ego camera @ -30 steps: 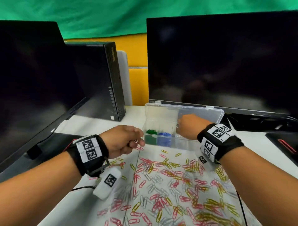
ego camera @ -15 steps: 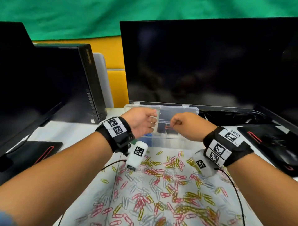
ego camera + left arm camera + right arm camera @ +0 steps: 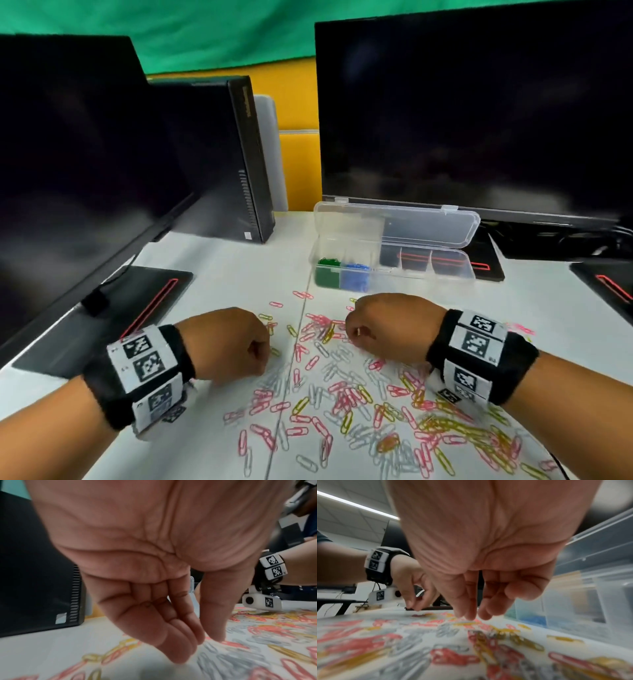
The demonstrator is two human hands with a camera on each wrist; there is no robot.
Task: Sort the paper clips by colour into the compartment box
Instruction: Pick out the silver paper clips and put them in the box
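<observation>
A loose pile of pink, yellow and white paper clips [image 3: 342, 394] covers the white table in front of me. Behind it stands the clear compartment box [image 3: 445, 274] with its lid open; green clips [image 3: 327, 265] fill its leftmost compartment and blue clips [image 3: 354, 274] the one beside it. My left hand [image 3: 210, 640] points down over white clips [image 3: 223, 655], thumb and fingers a small gap apart, with nothing between them. My right hand [image 3: 471, 616] hangs fingers-down just above a yellow clip [image 3: 464, 622] and holds nothing that I can see. Both hands [image 3: 239, 342] [image 3: 356, 339] are at the pile's far edge.
A big dark monitor [image 3: 462, 120] stands right behind the box, another monitor [image 3: 68, 154] on the left with its flat base [image 3: 113, 325] on the table. A black PC tower [image 3: 222, 164] stands at the back left. Another black base [image 3: 489, 263] lies right of the box.
Both hands were up at the compartment box half a second ago. They have drawn back towards me and dropped down onto the clip pile.
</observation>
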